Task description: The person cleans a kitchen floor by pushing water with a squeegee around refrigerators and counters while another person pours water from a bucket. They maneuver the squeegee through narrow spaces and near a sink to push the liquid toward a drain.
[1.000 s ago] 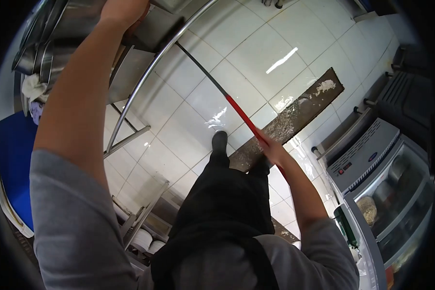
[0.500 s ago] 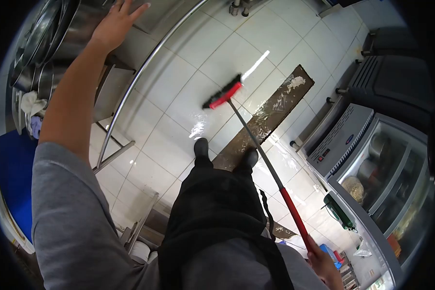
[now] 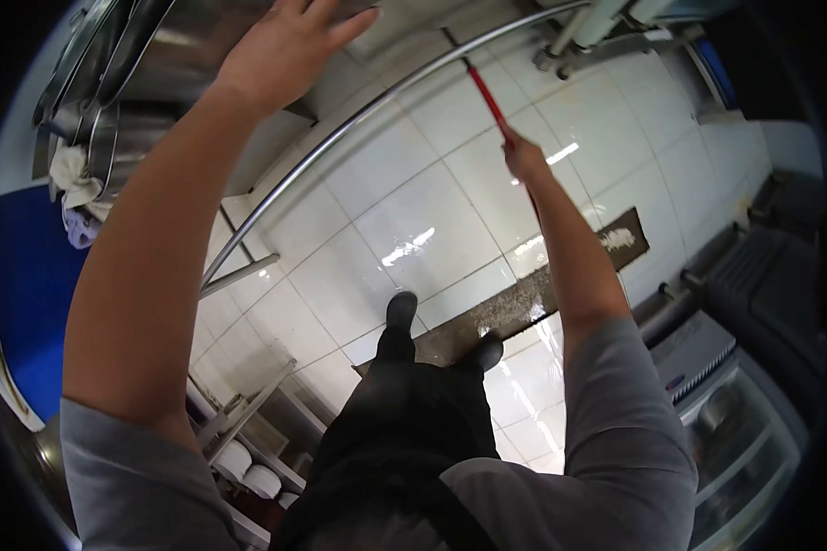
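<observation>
A: Quick q: how's the R hand [image 3: 524, 156] placed?
B: It's seen btwn 1 and 2 o'c, clamped round the red broom handle [image 3: 487, 96].
A: And the handle's pos?
B: Abt 1 o'c, held over the tiled floor [image 3: 386, 197]. Near its far end it's crossed by the curved metal rail [image 3: 369, 107]; the near end is partly hidden by the R forearm.
A: L hand [image 3: 280, 55]?
B: Held out at 11 o'c, fingers spread apart, near the steel pots [image 3: 176, 60]. Fingertips are cut off by the top edge, so whether anything's touched can't be told.
A: Other stuff?
B: A crumpled cloth [image 3: 72, 173] is seen btwn 9 and 10, beside the pots; a blue surface [image 3: 28, 303] at 9. White bowls [image 3: 260, 482] are stacked low at 7. A glass-topped case [image 3: 735, 441] is seen at 4.
A: Feet?
B: Dark boots [image 3: 402, 310] are planted nr centre, by the brown floor strip [image 3: 524, 298], which is run out twd 3 o'c.
</observation>
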Demonstrator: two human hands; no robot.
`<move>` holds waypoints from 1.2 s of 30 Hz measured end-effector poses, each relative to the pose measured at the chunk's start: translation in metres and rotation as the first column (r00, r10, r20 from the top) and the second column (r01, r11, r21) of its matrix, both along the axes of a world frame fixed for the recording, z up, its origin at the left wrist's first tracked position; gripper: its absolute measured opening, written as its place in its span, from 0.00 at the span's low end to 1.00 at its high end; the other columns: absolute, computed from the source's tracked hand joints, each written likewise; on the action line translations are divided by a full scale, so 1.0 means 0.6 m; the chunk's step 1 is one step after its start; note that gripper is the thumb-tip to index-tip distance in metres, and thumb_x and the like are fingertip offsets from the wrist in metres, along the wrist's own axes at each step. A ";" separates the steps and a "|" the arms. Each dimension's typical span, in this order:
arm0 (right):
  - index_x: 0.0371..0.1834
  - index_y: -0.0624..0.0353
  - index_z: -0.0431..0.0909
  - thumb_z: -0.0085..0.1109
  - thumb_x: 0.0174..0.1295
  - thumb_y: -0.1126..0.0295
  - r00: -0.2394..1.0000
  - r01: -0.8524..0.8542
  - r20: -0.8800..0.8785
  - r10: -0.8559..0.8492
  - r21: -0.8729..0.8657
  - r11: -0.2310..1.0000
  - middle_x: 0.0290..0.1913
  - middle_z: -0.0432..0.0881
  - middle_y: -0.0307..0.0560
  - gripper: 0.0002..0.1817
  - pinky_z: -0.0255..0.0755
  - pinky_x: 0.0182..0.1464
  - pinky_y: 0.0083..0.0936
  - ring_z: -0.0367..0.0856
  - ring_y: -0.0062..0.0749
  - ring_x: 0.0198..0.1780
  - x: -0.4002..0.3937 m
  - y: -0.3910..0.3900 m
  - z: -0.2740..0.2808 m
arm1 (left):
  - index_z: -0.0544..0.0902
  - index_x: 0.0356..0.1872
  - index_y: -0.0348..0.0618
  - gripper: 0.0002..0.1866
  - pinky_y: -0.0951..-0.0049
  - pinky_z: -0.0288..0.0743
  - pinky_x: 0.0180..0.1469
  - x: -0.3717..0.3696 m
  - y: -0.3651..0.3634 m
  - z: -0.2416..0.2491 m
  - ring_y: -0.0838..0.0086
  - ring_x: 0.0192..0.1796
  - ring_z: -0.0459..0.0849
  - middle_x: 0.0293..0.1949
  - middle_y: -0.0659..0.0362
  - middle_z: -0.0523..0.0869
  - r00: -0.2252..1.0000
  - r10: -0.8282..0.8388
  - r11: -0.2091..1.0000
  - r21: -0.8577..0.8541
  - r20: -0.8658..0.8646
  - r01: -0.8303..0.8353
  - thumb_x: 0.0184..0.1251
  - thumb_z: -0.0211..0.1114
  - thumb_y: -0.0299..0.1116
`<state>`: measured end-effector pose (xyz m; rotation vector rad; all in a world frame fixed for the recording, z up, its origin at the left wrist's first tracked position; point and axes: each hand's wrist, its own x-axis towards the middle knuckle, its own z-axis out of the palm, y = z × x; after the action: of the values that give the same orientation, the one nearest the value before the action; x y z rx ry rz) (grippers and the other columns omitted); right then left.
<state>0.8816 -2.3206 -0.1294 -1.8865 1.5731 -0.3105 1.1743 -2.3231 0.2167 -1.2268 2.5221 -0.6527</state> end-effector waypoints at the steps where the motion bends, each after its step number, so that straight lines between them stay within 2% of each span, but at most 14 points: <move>1: 0.72 0.33 0.61 0.44 0.69 0.63 0.997 0.006 -0.073 -0.005 0.016 1.000 0.32 0.83 0.57 0.26 0.77 0.31 0.36 0.82 0.43 0.29 0.020 -0.050 -0.023 | 0.74 0.59 0.50 0.23 0.57 0.68 0.66 0.003 -0.001 -0.001 0.46 0.67 0.65 0.70 0.43 0.57 1.000 0.004 1.000 0.000 -0.001 -0.004 0.60 0.55 0.29; 7: 0.73 0.30 0.55 0.39 0.72 0.59 0.995 0.081 -0.085 -0.054 0.362 0.929 0.28 0.81 0.56 0.26 0.74 0.24 0.36 0.78 0.41 0.20 -0.071 -0.035 0.016 | 0.73 0.59 0.51 0.24 0.58 0.69 0.65 0.005 0.000 0.001 0.48 0.65 0.67 0.70 0.43 0.57 1.000 -0.007 1.000 -0.019 0.021 0.007 0.58 0.58 0.30; 9: 0.73 0.31 0.55 0.40 0.72 0.57 0.993 0.031 -0.117 0.003 0.289 0.957 0.36 0.82 0.60 0.26 0.76 0.34 0.39 0.83 0.46 0.32 -0.159 0.061 -0.021 | 0.73 0.59 0.51 0.24 0.58 0.68 0.65 0.002 0.003 0.006 0.48 0.65 0.67 0.70 0.43 0.58 1.000 0.025 1.000 -0.003 0.015 -0.025 0.58 0.58 0.30; 12: 0.75 0.26 0.49 0.40 0.73 0.61 0.967 0.087 -0.250 0.045 0.494 0.865 0.47 0.80 0.66 0.29 0.73 0.49 0.44 0.81 0.57 0.48 -0.262 0.260 0.100 | 0.74 0.59 0.51 0.24 0.58 0.68 0.65 -0.008 0.005 0.010 0.48 0.65 0.67 0.70 0.43 0.58 0.997 0.058 0.998 0.011 0.043 -0.059 0.58 0.57 0.30; 13: 0.75 0.25 0.49 0.42 0.72 0.64 0.999 0.046 -0.016 -0.044 0.382 0.923 0.47 0.80 0.68 0.30 0.73 0.49 0.44 0.80 0.60 0.49 -0.321 0.358 0.089 | 0.74 0.59 0.51 0.23 0.58 0.68 0.64 -0.011 0.005 0.011 0.48 0.65 0.67 0.69 0.43 0.58 0.995 0.062 0.998 0.006 0.079 -0.062 0.58 0.57 0.30; 14: 0.75 0.27 0.48 0.44 0.70 0.67 0.960 0.206 -0.279 -0.027 0.637 0.743 0.49 0.79 0.69 0.33 0.73 0.48 0.44 0.80 0.60 0.50 -0.320 0.414 0.212 | 0.74 0.59 0.51 0.23 0.58 0.68 0.64 -0.013 0.004 0.012 0.48 0.65 0.67 0.69 0.43 0.58 0.996 0.061 0.998 0.006 0.065 -0.062 0.58 0.57 0.30; 15: 0.76 0.27 0.45 0.46 0.69 0.70 0.978 0.079 -0.204 0.033 0.516 0.853 0.49 0.79 0.69 0.36 0.73 0.48 0.45 0.80 0.61 0.49 -0.389 0.521 0.211 | 0.74 0.59 0.51 0.23 0.58 0.68 0.65 -0.011 0.004 0.012 0.48 0.66 0.66 0.70 0.43 0.58 0.997 0.065 0.998 0.023 0.051 -0.066 0.59 0.56 0.30; 16: 0.76 0.26 0.44 0.47 0.68 0.70 0.985 0.124 -0.168 -0.033 0.568 0.814 0.49 0.79 0.70 0.37 0.74 0.48 0.46 0.81 0.62 0.48 -0.412 0.592 0.293 | 0.74 0.59 0.51 0.23 0.58 0.68 0.65 -0.010 0.006 0.011 0.48 0.66 0.66 0.70 0.43 0.58 0.997 0.069 0.997 0.042 0.037 -0.070 0.59 0.56 0.29; 17: 0.76 0.32 0.48 0.46 0.69 0.71 0.960 0.239 -0.278 -0.044 0.725 0.646 0.64 0.70 0.63 0.34 0.72 0.56 0.42 0.74 0.58 0.59 -0.428 0.648 0.369 | 0.74 0.59 0.51 0.23 0.58 0.68 0.65 -0.008 0.007 0.011 0.48 0.66 0.66 0.70 0.43 0.58 0.998 0.065 0.997 0.046 0.022 -0.066 0.59 0.56 0.29; 19: 0.76 0.30 0.48 0.48 0.69 0.69 0.877 0.403 -0.474 0.078 0.814 0.418 0.55 0.79 0.62 0.35 0.74 0.54 0.41 0.80 0.58 0.53 -0.414 0.703 0.549 | 0.74 0.59 0.51 0.23 0.58 0.68 0.65 -0.014 0.009 0.013 0.47 0.67 0.65 0.70 0.44 0.57 0.996 0.086 0.995 0.049 0.002 -0.086 0.59 0.56 0.29; 26: 0.76 0.30 0.48 0.46 0.69 0.68 0.913 0.392 -0.400 -0.082 0.804 0.447 0.45 0.83 0.63 0.34 0.76 0.44 0.39 0.84 0.53 0.44 -0.505 0.879 0.833 | 0.74 0.58 0.51 0.24 0.59 0.69 0.64 -0.014 0.012 0.006 0.48 0.67 0.66 0.71 0.45 0.56 0.996 0.090 0.996 0.003 0.019 -0.090 0.58 0.56 0.29; 28: 0.76 0.30 0.48 0.46 0.70 0.68 0.897 0.432 -0.424 -0.127 0.779 0.454 0.43 0.83 0.63 0.34 0.76 0.43 0.39 0.85 0.51 0.42 -0.521 0.863 0.825 | 0.75 0.58 0.52 0.22 0.59 0.70 0.63 -0.024 0.013 0.012 0.48 0.66 0.66 0.71 0.45 0.57 0.987 0.155 0.985 0.067 0.031 -0.157 0.60 0.57 0.32; 30: 0.77 0.32 0.48 0.42 0.71 0.71 0.762 0.640 -0.511 -0.399 0.686 0.344 0.27 0.74 0.42 0.33 0.70 0.28 0.27 0.72 0.24 0.25 -0.490 0.774 0.781 | 0.76 0.57 0.52 0.19 0.59 0.71 0.63 -0.023 0.018 0.003 0.49 0.66 0.67 0.71 0.45 0.57 0.984 0.176 0.983 0.053 -0.021 -0.175 0.63 0.57 0.36; 36: 0.77 0.38 0.49 0.39 0.75 0.64 0.805 0.576 -0.236 -0.544 0.528 0.624 0.19 0.65 0.34 0.28 0.58 0.13 0.21 0.63 0.18 0.14 -0.532 0.458 0.468 | 0.76 0.56 0.51 0.20 0.60 0.75 0.58 -0.022 0.021 -0.002 0.49 0.65 0.68 0.71 0.44 0.57 0.989 0.150 0.989 -0.004 0.019 -0.149 0.63 0.58 0.39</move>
<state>0.5626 -2.0459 0.1512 -0.9023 1.9927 -0.0182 1.1613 -2.3102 0.2158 -1.3876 2.3857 -0.6288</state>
